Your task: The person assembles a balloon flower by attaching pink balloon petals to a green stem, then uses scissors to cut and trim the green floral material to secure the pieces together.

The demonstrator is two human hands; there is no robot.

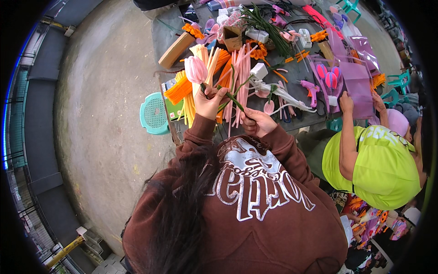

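My left hand (208,101) is closed around the base of a pale pink pipe-cleaner tulip (196,70), whose bloom points up and away from me. Dark green stem pieces (236,102) slant from that hand down to my right hand (258,123). The fingers of my right hand are pinched together at the lower end of the green stem. Both hands are above the near edge of the table. Beyond them lie bundles of pink (242,75), orange (181,89) and cream (199,53) pipe cleaners. How the stem joins the bloom is hidden by my left fingers.
A teal stool (154,115) stands left of the cluttered grey table (292,119). A pink glue gun (311,92) and green stems (269,27) lie on the table. At right, a person in a lime shirt (378,160) handles purple wrapping (358,84) beside pink-and-blue tulips (330,80).
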